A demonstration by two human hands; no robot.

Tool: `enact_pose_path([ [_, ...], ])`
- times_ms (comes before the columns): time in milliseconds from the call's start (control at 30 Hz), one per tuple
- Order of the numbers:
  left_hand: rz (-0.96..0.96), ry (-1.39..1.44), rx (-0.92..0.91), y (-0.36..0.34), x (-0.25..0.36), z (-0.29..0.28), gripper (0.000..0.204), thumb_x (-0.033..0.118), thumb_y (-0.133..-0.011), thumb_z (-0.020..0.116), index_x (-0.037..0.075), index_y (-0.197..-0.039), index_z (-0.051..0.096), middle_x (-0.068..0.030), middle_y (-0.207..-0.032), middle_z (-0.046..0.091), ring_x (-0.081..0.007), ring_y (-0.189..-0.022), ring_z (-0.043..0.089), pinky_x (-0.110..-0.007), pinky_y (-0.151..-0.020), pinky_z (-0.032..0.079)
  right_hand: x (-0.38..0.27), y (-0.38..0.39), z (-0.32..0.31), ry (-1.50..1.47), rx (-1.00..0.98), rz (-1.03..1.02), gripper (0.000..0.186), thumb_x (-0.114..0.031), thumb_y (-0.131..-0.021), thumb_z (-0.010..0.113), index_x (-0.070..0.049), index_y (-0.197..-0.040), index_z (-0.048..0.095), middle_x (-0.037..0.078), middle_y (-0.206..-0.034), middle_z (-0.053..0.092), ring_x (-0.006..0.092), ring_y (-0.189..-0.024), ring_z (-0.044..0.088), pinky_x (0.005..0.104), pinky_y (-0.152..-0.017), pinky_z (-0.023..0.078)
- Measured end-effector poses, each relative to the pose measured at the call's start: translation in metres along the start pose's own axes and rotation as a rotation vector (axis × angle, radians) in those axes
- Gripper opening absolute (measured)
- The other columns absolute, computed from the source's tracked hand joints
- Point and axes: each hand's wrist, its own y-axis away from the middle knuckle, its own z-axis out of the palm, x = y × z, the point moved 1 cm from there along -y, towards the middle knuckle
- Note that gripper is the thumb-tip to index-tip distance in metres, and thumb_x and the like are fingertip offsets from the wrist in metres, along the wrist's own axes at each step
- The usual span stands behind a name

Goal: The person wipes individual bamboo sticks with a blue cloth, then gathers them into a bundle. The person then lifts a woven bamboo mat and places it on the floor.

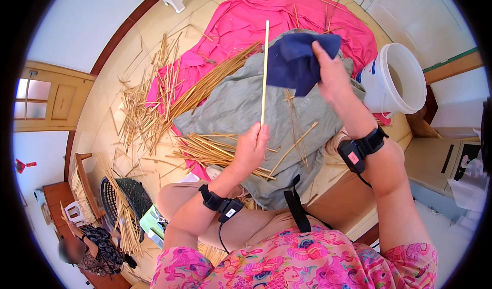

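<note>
The left hand (pixel 250 148) pinches the near end of a thin, pale straw stalk (pixel 264 74), which runs straight from near to far. Its far end passes the dark blue cloth (pixel 297 61) bunched in the right hand's (pixel 333 74) closed fingers. Below, a grey cloth (pixel 230 104) holds loose straw (pixel 215 153); a white bucket (pixel 405 79) stands right.

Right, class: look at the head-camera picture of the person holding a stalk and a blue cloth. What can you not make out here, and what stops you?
- Head view: the right hand fingertips, hidden in the blue cloth.
- Head view: whether that cloth touches the straw stalk, too close to tell.
- Head view: the white bucket contents, hidden by its wall.
- Head view: the left hand palm, turned away.
- Head view: the person at lower left, cut by the dark rim.
</note>
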Motion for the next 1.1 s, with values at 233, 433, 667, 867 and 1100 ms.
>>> enact_pose_path([
  [233,0.124,-0.133,0.052,-0.009,0.003,-0.002,0.024,0.018,-0.090,0.049,0.000,-0.074,0.049,-0.0174,-0.061,0.053,-0.0328,-0.053,0.053,-0.036,-0.049,0.041,0.040,0.044,0.020,0.056,-0.426,0.172,0.028,-0.026,-0.088,0.058,-0.003,-0.104,0.060,0.001,-0.094,0.062,0.0096,-0.084,0.056,0.0261,-0.076,0.046],
  [433,0.362,-0.264,0.072,-0.009,0.001,0.002,0.016,0.013,-0.085,0.053,0.000,-0.076,0.051,-0.0216,-0.065,0.055,-0.0399,-0.062,0.055,-0.041,-0.052,0.043,0.045,0.071,0.026,0.135,-0.550,0.136,0.023,-0.017,-0.087,0.059,0.001,-0.101,0.059,0.000,-0.091,0.061,0.0070,-0.082,0.054,0.0240,-0.073,0.045],
  [667,0.256,-0.242,0.025,-0.006,0.001,0.009,0.019,0.011,-0.085,0.056,0.000,-0.072,0.048,-0.0180,-0.060,0.049,-0.0339,-0.051,0.047,-0.034,-0.047,0.038,0.042,0.046,0.022,0.275,-0.206,0.008,0.021,-0.020,-0.085,0.061,-0.001,-0.093,0.061,0.001,-0.083,0.062,0.0075,-0.073,0.054,0.0250,-0.066,0.044],
  [867,0.319,-0.310,-0.035,-0.002,0.008,0.009,0.024,0.016,-0.086,0.057,0.001,-0.071,0.045,-0.0168,-0.057,0.044,-0.0331,-0.049,0.042,-0.036,-0.046,0.036,0.010,0.004,0.003,0.229,0.045,-0.113,0.025,-0.025,-0.083,0.063,-0.001,-0.088,0.063,0.002,-0.081,0.063,0.0099,-0.073,0.055,0.0262,-0.066,0.043],
  [1100,0.308,-0.357,-0.116,0.009,-0.022,0.007,0.025,0.021,-0.089,0.051,0.002,-0.074,0.045,-0.0176,-0.059,0.049,-0.0355,-0.053,0.048,-0.039,-0.048,0.038,-0.020,-0.042,-0.028,0.070,0.324,-0.220,0.033,-0.029,-0.081,0.065,0.001,-0.095,0.061,0.006,-0.088,0.062,0.0137,-0.076,0.057,0.0299,-0.068,0.045],
])
